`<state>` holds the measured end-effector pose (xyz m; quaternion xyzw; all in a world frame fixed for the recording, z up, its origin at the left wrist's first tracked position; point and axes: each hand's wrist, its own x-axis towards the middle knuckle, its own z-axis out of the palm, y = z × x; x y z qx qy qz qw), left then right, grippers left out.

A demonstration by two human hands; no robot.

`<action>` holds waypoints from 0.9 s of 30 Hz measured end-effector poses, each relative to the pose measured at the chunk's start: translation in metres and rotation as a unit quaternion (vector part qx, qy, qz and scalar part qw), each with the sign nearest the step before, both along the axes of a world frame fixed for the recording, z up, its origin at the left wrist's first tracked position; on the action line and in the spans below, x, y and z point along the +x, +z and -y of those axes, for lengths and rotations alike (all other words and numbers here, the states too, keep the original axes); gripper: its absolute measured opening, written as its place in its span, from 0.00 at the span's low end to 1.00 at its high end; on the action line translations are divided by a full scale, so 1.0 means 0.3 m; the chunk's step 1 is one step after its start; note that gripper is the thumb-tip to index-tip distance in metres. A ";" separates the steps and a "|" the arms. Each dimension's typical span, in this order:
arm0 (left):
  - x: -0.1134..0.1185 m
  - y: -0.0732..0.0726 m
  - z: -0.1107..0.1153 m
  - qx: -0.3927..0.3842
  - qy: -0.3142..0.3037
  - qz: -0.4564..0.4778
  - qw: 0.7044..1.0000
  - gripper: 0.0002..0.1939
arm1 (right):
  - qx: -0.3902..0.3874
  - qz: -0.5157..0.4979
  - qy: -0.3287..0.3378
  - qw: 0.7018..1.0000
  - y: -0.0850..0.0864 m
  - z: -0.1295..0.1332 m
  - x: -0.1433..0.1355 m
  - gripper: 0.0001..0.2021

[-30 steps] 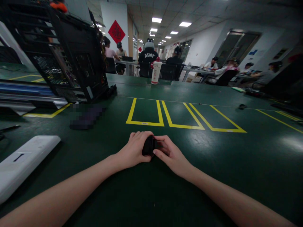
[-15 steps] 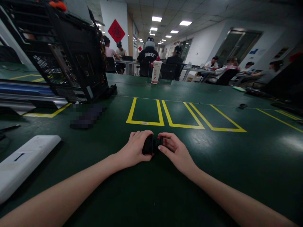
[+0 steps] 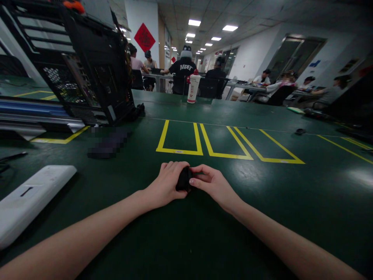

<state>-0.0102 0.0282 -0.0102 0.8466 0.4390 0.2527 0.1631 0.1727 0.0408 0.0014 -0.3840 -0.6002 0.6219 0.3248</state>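
Just in front of me on the green table (image 3: pixel 221 229), my left hand (image 3: pixel 167 182) is wrapped round a black object (image 3: pixel 183 179). My right hand (image 3: pixel 208 179) meets its right side, thumb and fingers pinched on a small dark part that they mostly cover. The two hands almost touch at the black object. Its details are too dark to make out. Beyond the hands, yellow tape outlines (image 3: pixel 179 151) lie on the tabletop.
An open black computer case (image 3: pixel 107 77) stands at the back left. A white device (image 3: pixel 32 198) lies at the left edge. Farther back stands a white cup (image 3: pixel 192 89). Several people sit at tables beyond. A small black ring (image 3: pixel 300 132) lies on the right.
My right hand has moved left, bringing its small dark part against the black object; the gap between them has closed. My left hand keeps its hold.
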 end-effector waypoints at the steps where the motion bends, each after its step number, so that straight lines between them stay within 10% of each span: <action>1: 0.000 -0.004 0.000 0.005 0.002 -0.003 1.000 0.29 | -0.005 0.003 0.000 1.000 -0.002 -0.003 0.000 0.12; 16: 0.004 0.043 0.015 -0.017 -0.008 -0.012 1.000 0.27 | 0.137 0.017 -0.019 0.990 -0.038 0.050 -0.002 0.11; 27: 0.001 0.036 0.007 -0.022 -0.005 -0.004 1.000 0.28 | 0.081 -0.002 -0.006 0.997 -0.056 0.031 -0.007 0.11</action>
